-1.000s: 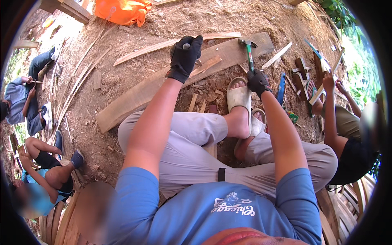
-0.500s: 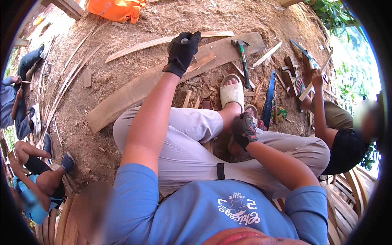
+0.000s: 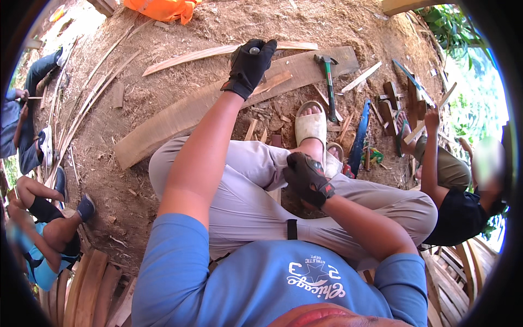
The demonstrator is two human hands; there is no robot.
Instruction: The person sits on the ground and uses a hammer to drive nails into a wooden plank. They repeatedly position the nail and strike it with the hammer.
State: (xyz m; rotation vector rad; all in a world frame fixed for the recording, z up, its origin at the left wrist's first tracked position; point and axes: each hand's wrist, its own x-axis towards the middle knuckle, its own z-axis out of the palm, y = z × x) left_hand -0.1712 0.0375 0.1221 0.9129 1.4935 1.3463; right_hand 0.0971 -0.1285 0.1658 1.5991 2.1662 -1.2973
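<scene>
My left hand (image 3: 250,68), in a black glove, is closed in a fist around a tool whose round silver end (image 3: 254,50) shows at the top of the grip; the rest of the tool is hidden. Below this hand a long wide plank (image 3: 163,128) lies on the ground, with a short split strip of wood (image 3: 272,83) on it. My right hand (image 3: 306,177), gloved in black and grey, is at my trouser cuff and ankle, near the white sandal (image 3: 310,129). Its fingers are mostly hidden under the back of the hand.
A green-handled hammer (image 3: 328,87) lies across the plank's right part. A blue saw blade (image 3: 360,133) is on the ground right of my feet. One person (image 3: 460,201) sits at right holding a stick, others at left (image 3: 57,240). An orange bag (image 3: 163,8) lies at the far side.
My right hand has moved left, from beside the farther-right foot to my trouser cuff. My left hand has shifted slightly right and away, its fist still closed on the tool.
</scene>
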